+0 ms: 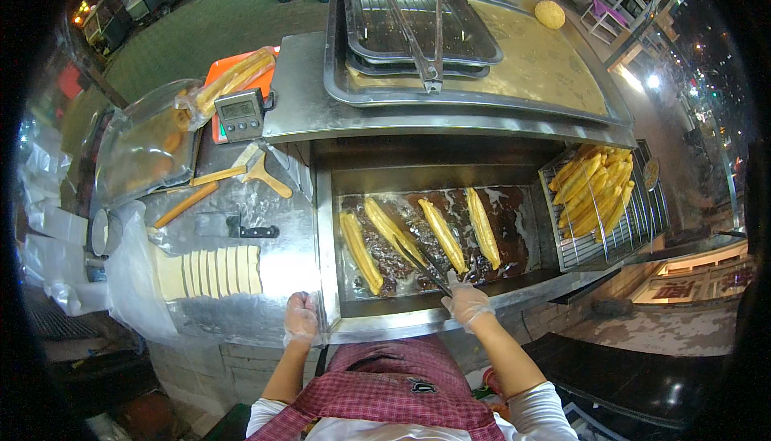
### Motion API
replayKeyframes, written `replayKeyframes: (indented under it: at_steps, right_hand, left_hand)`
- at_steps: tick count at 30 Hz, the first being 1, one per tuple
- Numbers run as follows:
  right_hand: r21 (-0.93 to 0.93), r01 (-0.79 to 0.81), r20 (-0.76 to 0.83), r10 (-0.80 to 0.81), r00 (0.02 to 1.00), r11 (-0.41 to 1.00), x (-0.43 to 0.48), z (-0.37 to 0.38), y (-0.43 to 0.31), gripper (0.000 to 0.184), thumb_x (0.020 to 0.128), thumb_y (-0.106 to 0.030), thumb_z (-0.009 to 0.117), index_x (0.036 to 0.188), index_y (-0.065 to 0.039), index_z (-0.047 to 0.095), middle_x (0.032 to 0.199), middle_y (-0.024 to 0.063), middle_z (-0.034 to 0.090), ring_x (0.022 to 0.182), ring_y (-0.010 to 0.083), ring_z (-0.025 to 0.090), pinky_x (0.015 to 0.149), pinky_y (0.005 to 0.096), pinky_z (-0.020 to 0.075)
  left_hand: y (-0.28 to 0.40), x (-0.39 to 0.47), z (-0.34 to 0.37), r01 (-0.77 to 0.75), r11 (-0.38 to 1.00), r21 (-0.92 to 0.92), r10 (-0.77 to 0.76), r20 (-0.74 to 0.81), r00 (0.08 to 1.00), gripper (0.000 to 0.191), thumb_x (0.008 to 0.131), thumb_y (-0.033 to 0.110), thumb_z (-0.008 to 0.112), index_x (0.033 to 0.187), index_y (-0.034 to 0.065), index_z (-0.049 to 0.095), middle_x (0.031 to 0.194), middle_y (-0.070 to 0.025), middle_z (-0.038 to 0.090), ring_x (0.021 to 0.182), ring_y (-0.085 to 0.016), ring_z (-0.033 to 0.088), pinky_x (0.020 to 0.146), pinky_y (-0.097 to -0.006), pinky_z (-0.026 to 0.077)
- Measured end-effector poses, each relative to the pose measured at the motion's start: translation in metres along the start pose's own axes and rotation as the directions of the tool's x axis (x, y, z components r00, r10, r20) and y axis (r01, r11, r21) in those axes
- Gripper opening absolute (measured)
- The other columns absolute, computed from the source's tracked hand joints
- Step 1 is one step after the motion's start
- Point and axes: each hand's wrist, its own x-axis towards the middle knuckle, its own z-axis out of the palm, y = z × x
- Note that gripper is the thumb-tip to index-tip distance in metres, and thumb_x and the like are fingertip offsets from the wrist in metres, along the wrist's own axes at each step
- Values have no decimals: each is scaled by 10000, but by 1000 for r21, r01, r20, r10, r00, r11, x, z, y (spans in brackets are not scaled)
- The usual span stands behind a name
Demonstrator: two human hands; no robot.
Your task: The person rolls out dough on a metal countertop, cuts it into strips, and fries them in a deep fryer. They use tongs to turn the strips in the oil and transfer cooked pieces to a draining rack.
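Observation:
My right hand (468, 303), in a clear plastic glove, grips a long dark pair of cooking tongs or chopsticks (435, 275); which of the two I cannot tell. Its tips reach the second fried dough stick (385, 227) from the left. Several golden dough sticks lie apart in dark oil (409, 203) inside a rectangular metal fryer (391, 328). My left hand (301, 319), also gloved, is curled at the counter's front edge, left of the fryer. Beyond it, a row of cut raw dough strips (220, 271) lies on the metal counter (289, 272).
Finished dough sticks (593, 191) fill a wire rack (611, 242) at right. A cleaver (238, 226), rolling pin (187, 204) and wooden-handled scraper (265, 176) lie at left. Behind are a digital thermometer (240, 112), bagged dough sticks (232, 82) and stacked trays (421, 19) bearing metal tongs (415, 43).

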Motion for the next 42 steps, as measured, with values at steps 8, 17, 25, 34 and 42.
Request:
replayKeyframes:
  at_steps: [8,17,25,34,42]
  right_hand:
    - [-79,109,77,-103,992,991,-13,13,-38,841,971,-421,614,1611,1,270,1260,323,634,1073,431,688,915,487,555]
    - [-28,5,56,-3,998,1000,-14,29,-39,788,993,-407,609,1601,-3,311,1185,315,667,1014,436,692,890,501,555]
    - [-72,-52,34,55,998,996,-8,23,-42,834,979,-404,631,1620,-4,280,1180,279,689,1054,415,685,915,492,543]
    - [-27,-73,-31,72,997,997,-19,23,-18,829,979,-399,628,1611,8,280,1148,312,679,995,435,698,871,501,558]
    - [-123,-86,-25,84,996,989,2,34,-31,887,967,-400,640,1618,34,222,1224,360,646,1035,395,717,869,466,576]
  left_hand:
    - [-2,-2,4,39,999,-3,-39,-25,999,169,992,195,630,1039,33,628,968,-198,661,936,-410,631,848,-483,497]
    - [5,-3,0,32,999,7,-32,-36,999,218,1016,235,618,1013,18,600,913,-211,633,875,-415,614,794,-483,489]
    - [-1,-3,5,20,999,-28,-22,-64,998,254,1026,273,623,992,23,596,857,-202,616,818,-393,605,773,-474,482]
    - [1,-4,2,-28,1000,-10,27,-51,998,136,989,159,620,1026,30,598,939,-200,627,897,-410,609,820,-482,491]
    - [6,-3,-2,-7,1000,-3,7,-21,1000,149,995,160,620,1021,13,610,936,-204,638,880,-407,609,819,-482,490]
